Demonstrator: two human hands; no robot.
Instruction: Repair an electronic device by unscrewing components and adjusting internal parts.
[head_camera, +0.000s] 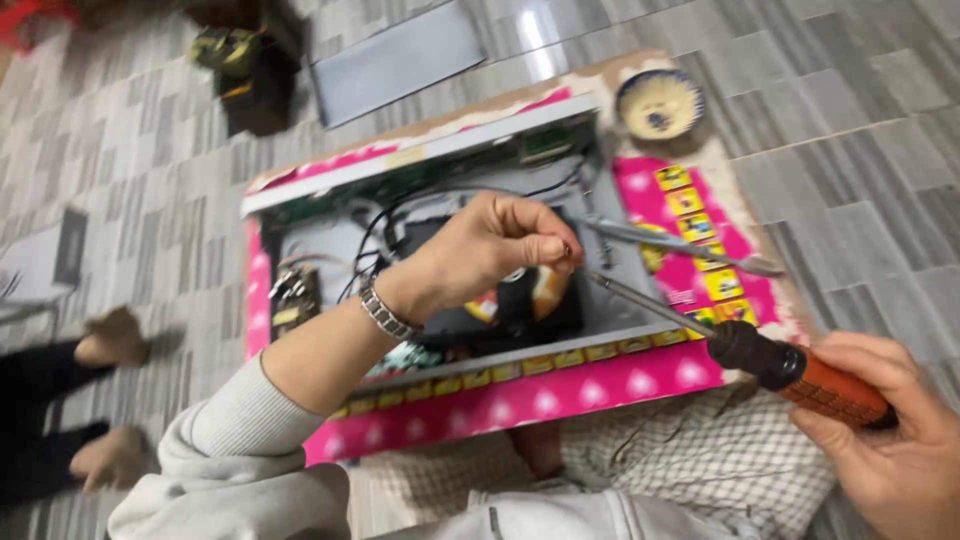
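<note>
The screwdriver (760, 355), orange-handled with a black collar, is lying in the right hand (890, 440), which is gripping its handle; the shaft is pointing toward the left hand (500, 245). That hand is pinching something too small to identify over the opened device (450, 260). Beyond its fingertips, pliers (680, 245) are resting on pink cardboard (560, 395), which is lying on the floor (860, 170).

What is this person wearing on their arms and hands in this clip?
The left hand is bare, with a silver metal-link watch band at the wrist and a pale grey ribbed sleeve pushed up the forearm. The right hand is bare; no sleeve shows.
</note>
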